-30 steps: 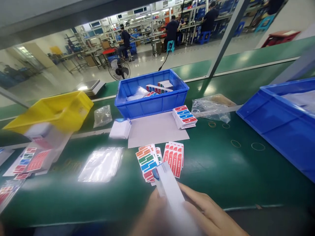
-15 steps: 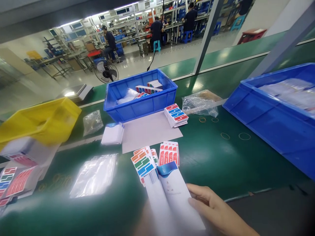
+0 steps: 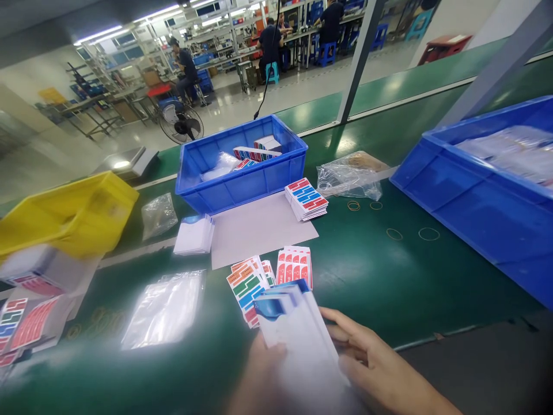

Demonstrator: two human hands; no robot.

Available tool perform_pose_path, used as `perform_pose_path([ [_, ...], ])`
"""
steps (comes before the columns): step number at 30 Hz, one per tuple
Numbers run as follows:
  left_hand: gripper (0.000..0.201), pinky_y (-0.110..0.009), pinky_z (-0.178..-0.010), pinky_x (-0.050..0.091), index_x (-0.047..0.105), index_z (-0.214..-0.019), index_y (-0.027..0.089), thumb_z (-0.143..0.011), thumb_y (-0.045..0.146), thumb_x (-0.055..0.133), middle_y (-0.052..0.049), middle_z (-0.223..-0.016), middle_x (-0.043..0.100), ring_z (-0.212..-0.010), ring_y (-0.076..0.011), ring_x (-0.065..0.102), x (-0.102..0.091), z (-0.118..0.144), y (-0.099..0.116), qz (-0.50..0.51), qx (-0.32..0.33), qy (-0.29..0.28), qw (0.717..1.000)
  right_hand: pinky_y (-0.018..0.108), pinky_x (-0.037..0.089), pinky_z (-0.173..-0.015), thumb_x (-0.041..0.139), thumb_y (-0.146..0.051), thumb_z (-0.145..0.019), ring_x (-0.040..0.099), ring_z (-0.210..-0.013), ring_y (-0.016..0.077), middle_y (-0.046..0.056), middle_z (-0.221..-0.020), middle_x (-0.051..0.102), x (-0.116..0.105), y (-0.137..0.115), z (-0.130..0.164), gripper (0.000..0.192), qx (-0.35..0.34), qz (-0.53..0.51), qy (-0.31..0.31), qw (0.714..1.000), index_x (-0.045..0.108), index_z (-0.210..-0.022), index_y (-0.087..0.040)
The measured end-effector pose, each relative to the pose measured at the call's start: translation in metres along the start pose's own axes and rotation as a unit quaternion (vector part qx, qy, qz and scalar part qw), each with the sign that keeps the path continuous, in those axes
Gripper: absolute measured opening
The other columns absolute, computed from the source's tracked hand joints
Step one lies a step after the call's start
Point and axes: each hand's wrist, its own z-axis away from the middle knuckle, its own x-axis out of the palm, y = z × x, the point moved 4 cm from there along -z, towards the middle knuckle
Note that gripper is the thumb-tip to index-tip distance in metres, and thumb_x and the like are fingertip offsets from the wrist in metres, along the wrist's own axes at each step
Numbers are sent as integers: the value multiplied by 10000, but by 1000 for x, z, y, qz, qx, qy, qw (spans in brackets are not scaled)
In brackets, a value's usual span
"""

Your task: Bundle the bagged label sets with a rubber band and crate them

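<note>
In front of me is a small stack of white leaflets [image 3: 298,340] with a blue wave printed along the top, tilted and partly blurred. My left hand [image 3: 261,369] grips the stack's left side, thumb on the front leaflet. My right hand [image 3: 367,357] is closed around the right edge, its fingers behind the stack. Just beyond lie fanned sticker sheets [image 3: 246,288] in orange, green and blue, and a pile of red sticker sheets [image 3: 294,266]. The leaflets overlap the near ends of both piles.
Farther back are a blue bin [image 3: 242,187], a white leaflet pile [image 3: 193,235] and a banded sticker pile [image 3: 306,199]. A yellow bin [image 3: 82,213] stands left, a large blue bin [image 3: 479,207] right. Clear plastic bags [image 3: 164,311] and rubber bands [image 3: 429,234] lie on the green table.
The spread-apart leaflets are now brought together into one stack. My left hand has come into clearer view on the left side; my right hand stays at the right edge.
</note>
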Motion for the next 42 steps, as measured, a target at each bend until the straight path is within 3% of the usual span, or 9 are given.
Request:
perform_pose_path([
  [4, 626, -474, -933, 492, 600, -1184, 146, -658, 396, 828, -176, -1153, 699, -1105, -377, 624, 9, 3, 6, -91, 18, 37, 995, 444, 495, -952, 706, -313, -792, 576, -1170, 334, 102, -1357, 575, -5, 18, -5, 714, 2, 46, 100, 994, 385, -1428, -279],
  [9, 811, -504, -998, 447, 542, -1284, 212, -589, 499, 846, -169, -1270, 640, -1216, -401, 546, 49, 16, 17, -43, 2, -98, 994, 450, 508, -953, 602, -456, -882, 548, -1234, 317, 117, -1383, 558, -5, 40, 5, 610, -4, -133, 75, 988, 374, -1417, -271],
  [11, 833, -505, -1000, 443, 560, -1265, 207, -551, 516, 859, -167, -1243, 656, -1215, -408, 544, 52, 20, 15, -35, -20, -95, 995, 455, 479, -995, 601, -466, -882, 521, -1268, 316, 119, -1401, 546, -1, 49, 11, 611, 1, -148, 84, 985, 373, -1415, -275],
  [16, 679, -472, -971, 479, 602, -1196, 189, -612, 436, 845, -154, -1182, 695, -1149, -373, 603, 5, 42, 9, -45, 14, 140, 989, 426, 341, -1128, 565, -494, -897, 359, -1396, 291, 115, -1556, 338, 28, 59, 6, 701, 30, -57, 86, 994, 269, -1479, -237],
  [20, 680, -412, -906, 535, 651, -1133, 177, -544, 436, 871, -121, -1041, 752, -1078, -362, 650, -49, 83, 27, -39, 69, 332, 940, 397, 314, -1144, 556, -403, -919, 334, -1412, 256, 77, -1569, 322, 80, 46, -32, 721, -26, -25, -37, 999, 197, -1522, -238],
  [23, 731, -417, -816, 575, 616, -1206, 184, -570, 453, 853, -119, -1022, 756, -982, -359, 692, -80, 104, 46, -32, 95, 380, 919, 403, 343, -1130, 545, -300, -913, 372, -1393, 250, 73, -1555, 351, 121, 46, -63, 723, -46, -6, -111, 993, 176, -1531, -231],
  [28, 911, -398, -1014, 472, 355, -1459, 202, -712, 572, 722, -139, -1388, 560, -1262, -329, 529, -115, 100, 60, -76, 177, 379, 905, 498, 164, -1190, 550, -280, -865, 136, -1474, 279, 154, -1610, 134, 161, 80, -93, 850, 1, 168, -112, 979, 70, -1544, -102],
  [32, 968, -379, -1090, 393, 82, -1537, 166, -825, 627, 549, -144, -1548, 340, -1384, -302, 382, -119, 85, 57, -121, 245, 321, 907, 506, 50, -1200, 482, -392, -920, -67, -1479, 254, 114, -1621, -29, 171, 93, -97, 825, -47, 261, -108, 958, 25, -1547, -112],
  [42, 847, -364, -1040, 435, -38, -1531, 236, -911, 557, 442, -110, -1607, 195, -1390, -286, 373, -97, 92, 63, -119, 280, 269, 914, 456, 274, -1168, 458, -463, -953, 254, -1446, 239, 93, -1609, 190, 176, 86, -99, 759, -4, 91, -78, 993, 51, -1549, -228],
])
